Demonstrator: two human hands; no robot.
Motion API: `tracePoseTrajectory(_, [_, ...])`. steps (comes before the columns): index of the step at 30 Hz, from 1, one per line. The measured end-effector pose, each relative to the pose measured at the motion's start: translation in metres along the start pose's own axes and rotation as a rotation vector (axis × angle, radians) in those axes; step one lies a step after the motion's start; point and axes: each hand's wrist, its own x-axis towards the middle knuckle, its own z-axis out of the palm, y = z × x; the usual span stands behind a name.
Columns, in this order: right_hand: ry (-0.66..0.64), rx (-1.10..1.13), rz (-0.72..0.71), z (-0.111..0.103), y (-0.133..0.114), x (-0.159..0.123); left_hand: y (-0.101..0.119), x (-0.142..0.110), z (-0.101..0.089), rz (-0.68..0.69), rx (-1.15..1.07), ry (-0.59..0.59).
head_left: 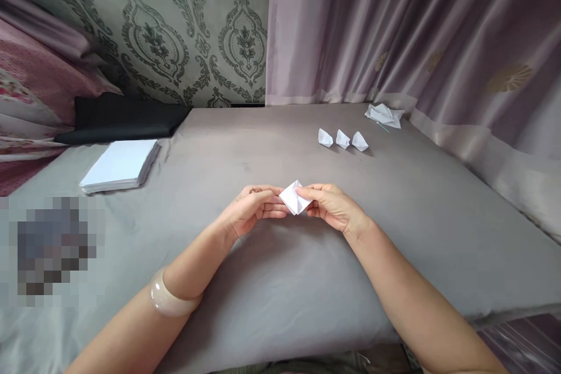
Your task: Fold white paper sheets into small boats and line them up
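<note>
A small square of folded white paper (295, 198) is held up between my two hands, turned so that one corner points away from me. My right hand (335, 204) pinches its right side, thumb lying on the top face. On the other side, my left hand (256, 209) has its thumb and fingers closed at the paper's left corner, with some fingertips hidden behind it. Creases run across the face of the folded paper. Farther back on the cloth stand three small folded paper shapes (342, 139) in a row.
At the left lies a stack of white paper (120, 165), with a black folded cover (127, 117) behind it. Loose paper pieces (384, 114) and a thin greenish stick (383, 127) are at the back right, near the curtain (333, 29). A blurred patch (55, 245) hides something at lower left.
</note>
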Motion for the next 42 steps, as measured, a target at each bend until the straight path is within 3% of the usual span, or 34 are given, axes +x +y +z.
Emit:
tracePoseTrajectory(2, [-0.014,0.023,0.01,-0.001,0.0,0.0,-0.001,0.0,0.0,0.023,0.036,-0.014])
tracePoseTrajectory(13, [-0.079,0.042,-0.03,0.002,0.01,0.005,-0.008,-0.001,0.016,0.127,0.188,0.209])
tracePoseTrajectory(19, [-0.052,0.033,-0.049,0.002,0.011,0.006,-0.006,-0.001,0.011,0.052,0.051,0.103])
tracePoseTrajectory(31, [-0.076,-0.12,-0.045,-0.005,0.008,0.004,-0.002,-0.001,0.006,-0.019,-0.003,-0.013])
tracePoseTrajectory(37, [-0.08,-0.131,-0.164,-0.001,0.008,0.001,-0.002,-0.001,0.01,-0.018,0.084,0.109])
tracePoseTrajectory(42, [-0.037,-0.027,-0.201,0.004,0.009,0.002,-0.002,-0.002,0.011,0.039,0.135,0.051])
